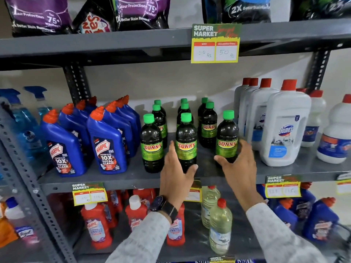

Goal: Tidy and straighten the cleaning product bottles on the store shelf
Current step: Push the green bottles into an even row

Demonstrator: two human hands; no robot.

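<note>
Dark Sunny bottles with green caps stand in three short rows on the grey middle shelf [209,170]. My left hand [174,177] wraps the base of the middle front Sunny bottle [186,141], fingers on its left side and thumb across its lower front. My right hand [241,168] grips the right front Sunny bottle [227,133], which stands forward and right of its row [209,126]. The left front Sunny bottle [152,147] stands untouched. All of them are upright with labels facing me.
Blue Harpic bottles [108,141] crowd the left of the Sunny group, and white Domex jugs [284,130] stand close on the right. Detergent pouches [142,14] fill the shelf above. Red Harpic bottles [96,228] and clear bottles [220,224] sit below. A price tag [215,43] hangs overhead.
</note>
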